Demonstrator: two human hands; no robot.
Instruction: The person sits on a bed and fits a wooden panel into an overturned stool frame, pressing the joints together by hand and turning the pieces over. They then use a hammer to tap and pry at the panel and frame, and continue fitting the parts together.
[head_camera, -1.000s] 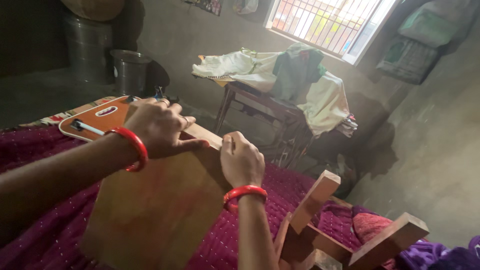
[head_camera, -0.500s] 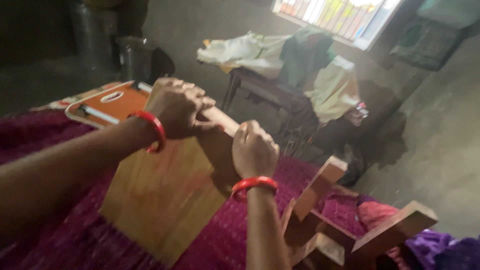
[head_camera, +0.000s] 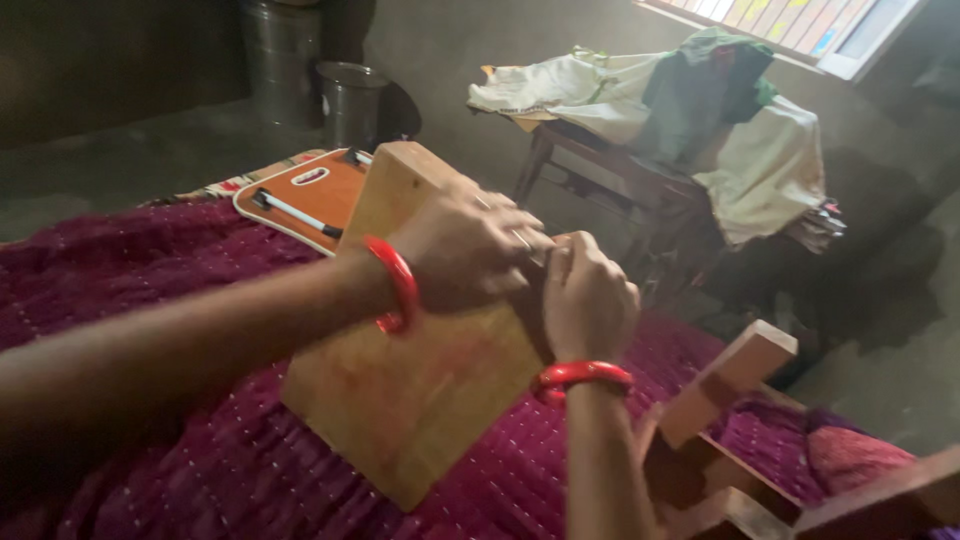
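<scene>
Spreading across the whole lower frame: maroon quilted cloth (head_camera: 150, 270), white stitch dots, everything else referenced to the wooden board (head_camera: 420, 390) standing on it.

Wooden board: large, light-brown, thick slab, tilted up on one lower corner, top edge leaning away from the camera. Sits mid-frame on the cloth.

Behind the board, past the cloth edge: dark wooden table (head_camera: 600, 170) draped with pale and green cloths (head_camera: 720, 130). Left of that, further back than the board: two metal bins (head_camera: 350, 100) on the grey floor.

Right of the board, low: wooden frame (head_camera: 730, 420) made of crossed square bars, resting on the cloth, close to the board but not touching as far as I can see.

Behind the board's upper left corner: orange tray (head_camera: 320, 195) with white rim, flat on the cloth, a white-handled tool lying on it.

Left hand (head_camera: 465, 245): fingers curled over the board's upper right edge, gripping it. Red bangle (head_camera: 395, 285) on that wrist.

Right hand (head_camera: 585, 300): fisted at the same edge, just beside the left hand, touching it. Looks clamped on the board's side, but motion blur hides the fingertips. Second red bangle (head_camera: 585, 375) on this wrist.
</scene>
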